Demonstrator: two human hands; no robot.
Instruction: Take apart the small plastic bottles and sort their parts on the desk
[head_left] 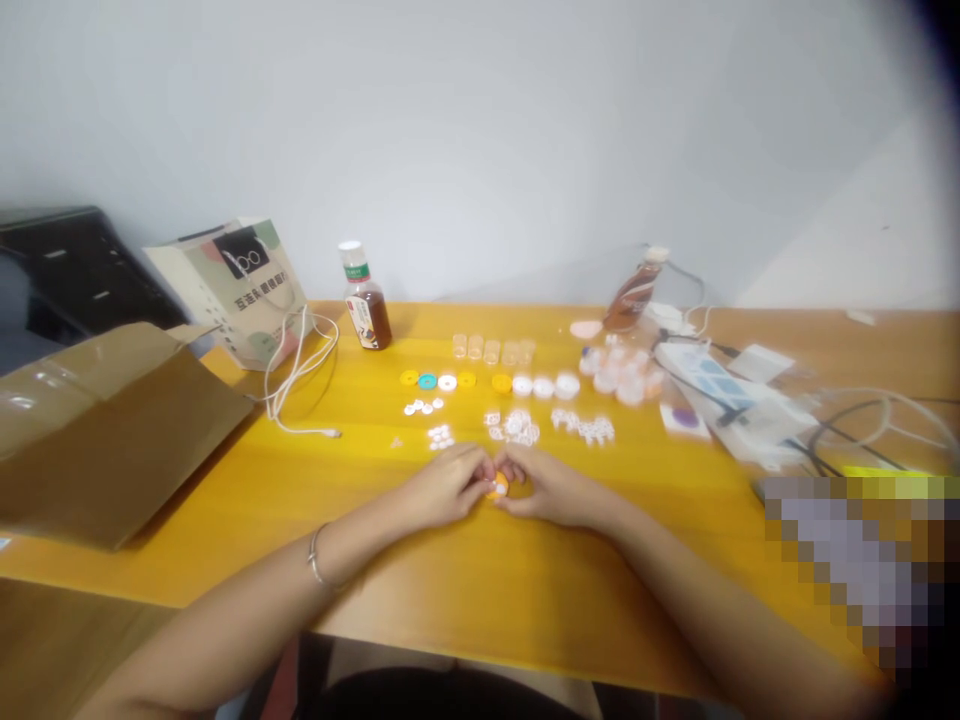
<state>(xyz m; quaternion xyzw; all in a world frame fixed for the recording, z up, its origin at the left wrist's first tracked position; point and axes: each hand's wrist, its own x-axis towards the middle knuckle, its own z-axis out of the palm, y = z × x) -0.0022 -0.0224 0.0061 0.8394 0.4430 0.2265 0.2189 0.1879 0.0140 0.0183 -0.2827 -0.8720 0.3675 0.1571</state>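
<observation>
Over the table (540, 610), a disc (499, 491) is between left hand (454, 484) and right hand (553, 486), before a row of caps (502, 383) with cups (492, 352) behind, a paper bag (251, 300) left, a bottle (631, 298) rear right.

Orange piece (496, 489): was small, partly hidden.
White patch (501, 490): showed on it.
Hold: was pinched at left hand's (452, 484) three o'clock.
</observation>
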